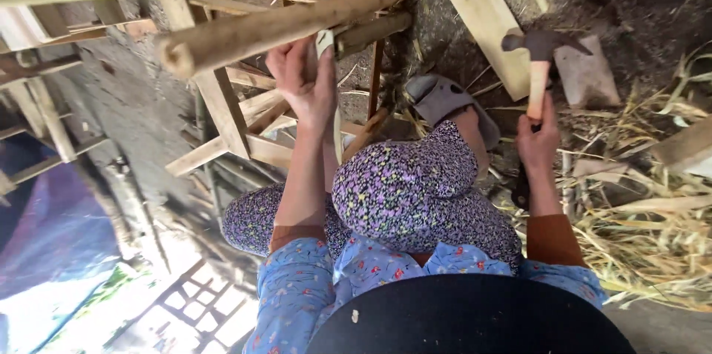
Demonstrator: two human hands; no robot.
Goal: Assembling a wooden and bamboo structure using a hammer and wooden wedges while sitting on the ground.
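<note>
Fingers of my left hand point(305, 83) pinch a strip point(325, 42), its lower part hidden; right hand point(538, 143) clenches the hammer point(539, 65).

A single head-worn camera looks steeply down, close over the person's lap, toward the ground ahead.

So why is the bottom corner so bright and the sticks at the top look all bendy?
In the head view, daylight washes out the lower-left floor, losing detail; the wide lens bows the round wooden poles near the top edge. The right hand and hammer stay fairly sharp, as does the left hand.
</note>
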